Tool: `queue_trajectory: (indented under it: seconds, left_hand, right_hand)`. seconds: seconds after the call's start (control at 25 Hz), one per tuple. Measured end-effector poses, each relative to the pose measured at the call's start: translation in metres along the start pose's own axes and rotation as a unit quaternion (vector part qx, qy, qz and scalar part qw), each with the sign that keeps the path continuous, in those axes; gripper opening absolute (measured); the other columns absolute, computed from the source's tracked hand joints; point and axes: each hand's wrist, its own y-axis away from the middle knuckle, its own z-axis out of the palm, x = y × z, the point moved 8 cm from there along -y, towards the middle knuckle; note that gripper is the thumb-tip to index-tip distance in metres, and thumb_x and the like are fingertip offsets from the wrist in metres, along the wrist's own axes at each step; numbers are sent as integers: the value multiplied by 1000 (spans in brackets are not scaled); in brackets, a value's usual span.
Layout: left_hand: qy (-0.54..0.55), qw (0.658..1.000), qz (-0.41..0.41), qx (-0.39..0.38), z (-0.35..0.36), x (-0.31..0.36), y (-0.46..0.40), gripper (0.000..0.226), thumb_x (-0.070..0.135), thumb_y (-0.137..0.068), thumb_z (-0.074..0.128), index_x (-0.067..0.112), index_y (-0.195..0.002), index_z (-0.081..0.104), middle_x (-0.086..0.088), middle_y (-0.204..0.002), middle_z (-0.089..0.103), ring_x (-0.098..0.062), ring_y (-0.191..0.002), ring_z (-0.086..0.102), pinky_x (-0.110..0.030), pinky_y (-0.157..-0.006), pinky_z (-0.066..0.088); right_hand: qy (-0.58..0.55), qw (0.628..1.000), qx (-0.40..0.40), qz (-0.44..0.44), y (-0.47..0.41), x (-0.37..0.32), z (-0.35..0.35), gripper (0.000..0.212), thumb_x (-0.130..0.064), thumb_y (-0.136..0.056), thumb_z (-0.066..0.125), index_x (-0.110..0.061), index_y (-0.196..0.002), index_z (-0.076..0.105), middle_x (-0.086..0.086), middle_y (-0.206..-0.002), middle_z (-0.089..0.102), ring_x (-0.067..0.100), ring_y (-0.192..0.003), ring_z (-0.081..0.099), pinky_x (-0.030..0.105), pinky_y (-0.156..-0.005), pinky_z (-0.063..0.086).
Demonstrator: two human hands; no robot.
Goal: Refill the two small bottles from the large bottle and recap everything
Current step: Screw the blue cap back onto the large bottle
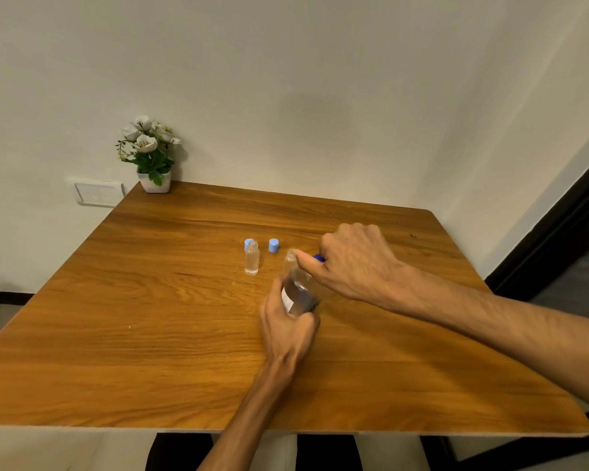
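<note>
Your left hand (288, 322) grips the large bottle (300, 290) around its lower body, fingers and thumb curled round the clear wall just below the white label; the bottle stands near the middle of the wooden table (150, 317), leaning slightly toward the far side. Your right hand (354, 260) sits over the top of that bottle with fingers curled down onto the dark blue cap (318, 257), which shows only as a sliver between the knuckles and thumb; whether the cap is seated on the neck cannot be told. One small bottle (252, 258) stands upright and uncapped to the left, clear liquid in it. A second small bottle (289, 259) stands uncapped just behind the large bottle, partly hidden by your right thumb. Two light blue caps (273, 245) rest on the table behind the small bottles, the left one partly hidden by the first bottle's neck. A potted plant (152, 154) with white flowers sits at the far left corner.
</note>
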Motion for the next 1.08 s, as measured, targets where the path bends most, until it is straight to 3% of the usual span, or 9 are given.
queue_trajectory:
  seconds: [0.12,0.2,0.28,0.36,0.44,0.56,0.8,0.96,1.08]
  left_hand:
    - [-3,1000,17,-8,-10,11,-7,61,8,-61,78,34,-115,65,10,-95,74,-15,-86,69,-38,-68,57]
    - [3,1000,21,-4,-17,19,-11,68,9,-60,75,44,-117,64,13,-98,75,-10,-89,69,-33,-70,58]
    - [13,1000,14,7,-26,21,-13,73,4,-59,77,50,-114,62,19,-95,73,-3,-87,68,-24,-69,56]
    - [16,1000,-1,14,-34,17,-14,77,-3,-58,78,43,-118,63,19,-91,72,-9,-86,67,-24,-68,55]
    - [10,1000,-2,24,-45,13,-15,80,-5,-58,78,32,-127,66,18,-91,72,-13,-84,66,-31,-69,57]
    - [14,999,-4,43,-66,8,-14,56,6,-56,72,36,-103,67,9,-85,71,-18,-76,64,-47,-65,57]
    - [-5,996,17,91,-113,-1,-47,46,7,-61,71,28,-101,67,1,-84,72,-29,-76,66,-53,-65,57]
    - [8,996,-3,84,-127,5,-87,71,4,-59,70,50,-111,63,13,-95,73,-13,-86,68,-44,-74,61]
    - [14,998,-12,68,-125,10,-137,84,-3,-60,75,28,-136,58,-2,-112,70,-27,-103,68,-49,-85,62]
  right_hand:
    - [0,1000,12,-1,-3,0,-8,77,-77,-96,20,-15,-61,50,0,-54,42,15,-51,40,29,-54,36]
    - [-64,998,18,-17,-3,-1,-15,76,-82,-91,23,-18,-83,62,-3,-58,50,15,-57,51,29,-58,44]
    - [-144,987,17,-73,-2,-9,-22,57,-71,-95,41,-21,-111,65,-7,-65,60,10,-62,58,31,-63,54]
    - [-173,975,20,-136,-2,-20,-28,36,-44,-96,58,-19,-121,65,-6,-73,68,11,-65,63,33,-67,58]
    - [-187,968,14,-166,-4,-31,-27,31,-34,-93,66,-17,-120,67,-3,-78,72,16,-71,67,35,-70,59]
    - [-178,962,-15,-206,-14,-55,-24,26,-35,-94,68,-16,-113,69,-1,-79,71,18,-70,66,34,-66,58]
    - [-147,956,-2,-253,-60,-106,-28,36,-46,-95,66,-11,-97,72,-9,-61,43,8,-56,48,32,-60,55]
    - [-206,956,9,-210,-108,-114,-28,35,-46,-92,69,-12,-95,74,-10,-60,48,2,-55,48,25,-58,51]
    - [-291,946,50,-133,-151,-99,-23,34,-48,-87,70,-16,-97,76,-8,-64,60,4,-57,52,22,-58,43]
